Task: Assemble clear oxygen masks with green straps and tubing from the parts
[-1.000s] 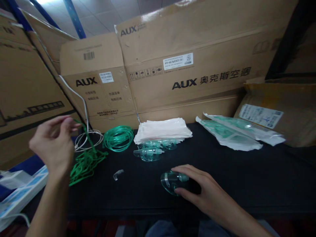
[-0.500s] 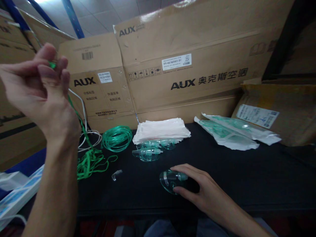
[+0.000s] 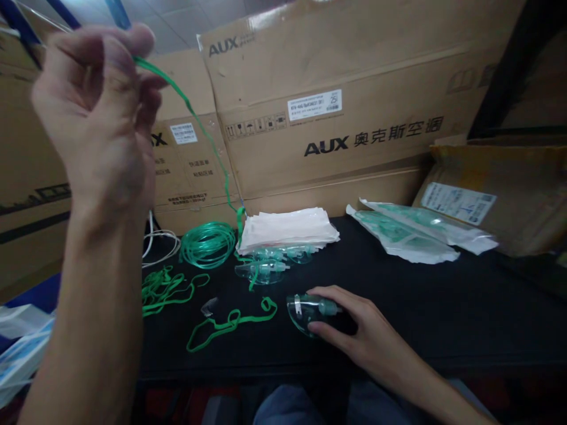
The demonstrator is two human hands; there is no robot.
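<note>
Raised at the upper left, my left hand [image 3: 104, 106] pinches the end of a green elastic strap [image 3: 206, 133]. The strap hangs in a curve down past the white stack to the table. Near the table's front, my right hand [image 3: 358, 321] grips a clear green oxygen mask [image 3: 305, 310] between thumb and fingers; a metal nose strip shows on it. Left of the mask lies another stretch of looped green strap [image 3: 221, 324], beside a small clear plastic connector [image 3: 209, 307]. Further left is a tangle of green straps [image 3: 166, 289], partly hidden by my left forearm.
Behind are a coil of green tubing [image 3: 208, 245], a stack of white packets [image 3: 290, 227] with clear masks [image 3: 261, 270] before it, and bagged masks [image 3: 403, 236]. Large cardboard boxes [image 3: 376, 106] wall the back. A power strip [image 3: 26, 348] sits at the left.
My left hand has moved up and right, drawing a green strap out from the tangle. Some strap now lies across the table's middle. My right hand stays on the mask, which has tilted slightly.
</note>
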